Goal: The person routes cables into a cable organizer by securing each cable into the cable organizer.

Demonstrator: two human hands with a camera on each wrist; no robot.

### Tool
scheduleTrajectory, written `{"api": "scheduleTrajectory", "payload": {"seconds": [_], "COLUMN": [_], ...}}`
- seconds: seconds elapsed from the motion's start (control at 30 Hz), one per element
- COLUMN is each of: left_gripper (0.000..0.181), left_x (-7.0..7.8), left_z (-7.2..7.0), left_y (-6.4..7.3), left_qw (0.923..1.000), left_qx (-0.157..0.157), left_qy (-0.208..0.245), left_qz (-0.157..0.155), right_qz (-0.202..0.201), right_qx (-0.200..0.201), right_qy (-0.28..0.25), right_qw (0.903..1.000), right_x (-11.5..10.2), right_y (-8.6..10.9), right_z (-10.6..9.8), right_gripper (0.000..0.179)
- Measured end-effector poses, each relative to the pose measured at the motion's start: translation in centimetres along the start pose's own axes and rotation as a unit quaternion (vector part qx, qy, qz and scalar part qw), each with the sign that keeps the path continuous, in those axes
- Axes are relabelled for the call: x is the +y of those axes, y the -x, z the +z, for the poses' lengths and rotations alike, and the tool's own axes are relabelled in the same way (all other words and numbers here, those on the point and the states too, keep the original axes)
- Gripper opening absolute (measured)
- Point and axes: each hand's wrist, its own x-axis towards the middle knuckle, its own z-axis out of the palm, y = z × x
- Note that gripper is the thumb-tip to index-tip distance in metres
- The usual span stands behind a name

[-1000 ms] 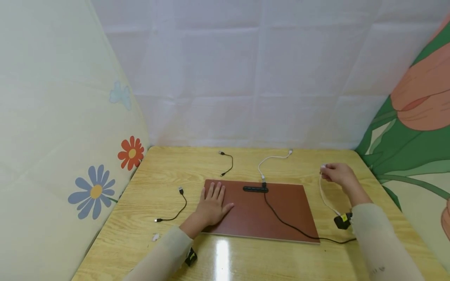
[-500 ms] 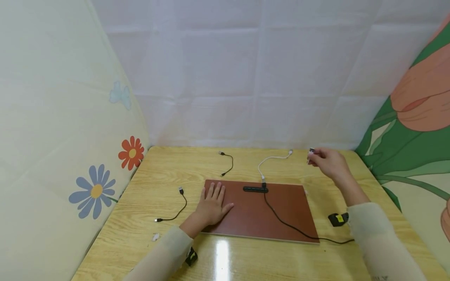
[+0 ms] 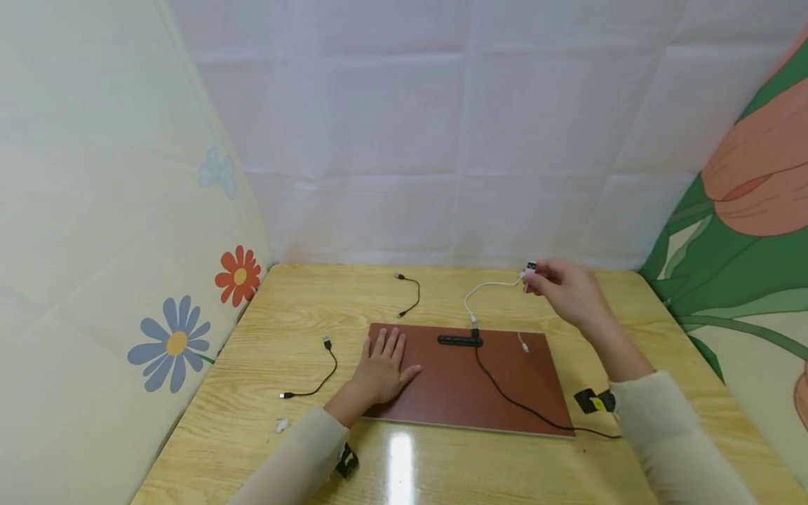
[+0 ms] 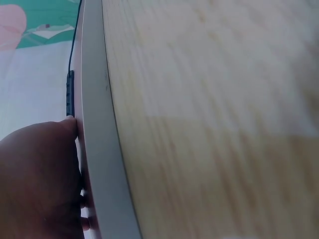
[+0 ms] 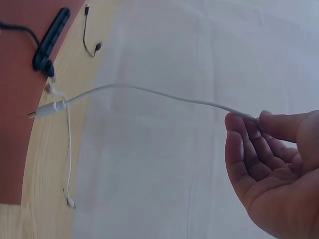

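While the brown board point(image 3: 480, 386), nearer than the grip, lies under the straight-fingered left hand point(image 3: 381, 375), the right hand point(image 3: 571, 291), thumb against fingertips, pinches a white USB cable point(image 5: 119, 85), apparently by its USB-A end point(image 3: 531, 267); the second white cable point(image 3: 486, 284), left of the grip, could snag the dangling plug point(image 5: 48, 108) if the hand hurries.

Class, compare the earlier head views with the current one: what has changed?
The right hand has moved leftward, still pinching one white cable, whose dangling end now appears over the brown board. The left hand stays on the board; the black hub stayed too.
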Motion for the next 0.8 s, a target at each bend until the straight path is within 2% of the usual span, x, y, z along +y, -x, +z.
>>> {"api": "scheduleTrajectory", "payload": {"seconds": [0.2, 0.4, 0.47, 0.57, 0.67, 0.73, 0.8], "left_gripper": [0.08, 0.082, 0.08, 0.073, 0.061, 0.053, 0.047], "left_x": [-0.1, -0.3, -0.3, 0.2, 1.3, 2.2, 3.1], "left_z": [-0.1, -0.4, -0.7, -1.3, -2.2, -2.8, -3.5], "left_y": [-0.2, -0.9, -1.2, -1.6, -1.8, -1.9, -1.9], "left_qw": [1.0, 0.9995, 0.999, 0.9967, 0.9889, 0.9777, 0.9629], "left_qx": [-0.004, -0.009, -0.004, 0.02, 0.048, 0.066, 0.079], "left_qy": [0.006, 0.03, 0.043, 0.078, 0.136, 0.191, 0.248], "left_qz": [-0.002, -0.006, -0.005, 0.01, 0.035, 0.055, 0.07], "right_qz": [0.007, 0.016, 0.012, -0.002, -0.015, -0.02, -0.022], "right_qx": [-0.039, -0.072, -0.078, -0.088, -0.097, -0.103, -0.108], "right_qy": [-0.049, -0.089, -0.1, -0.12, -0.141, -0.157, -0.163], "right_qw": [0.998, 0.9932, 0.9918, 0.9889, 0.9851, 0.982, 0.9804], "right_x": [-1.0, -1.8, -2.0, -2.3, -2.5, -2.6, -2.7], "right_y": [0.2, 0.2, 0.1, 0.2, 0.1, 0.1, 0.1], "right_z": [1.5, 3.2, 3.7, 4.5, 5.3, 5.8, 6.3], "right_gripper": [0.027, 0.027, 0.025, 0.023, 0.02, 0.018, 0.017]}}
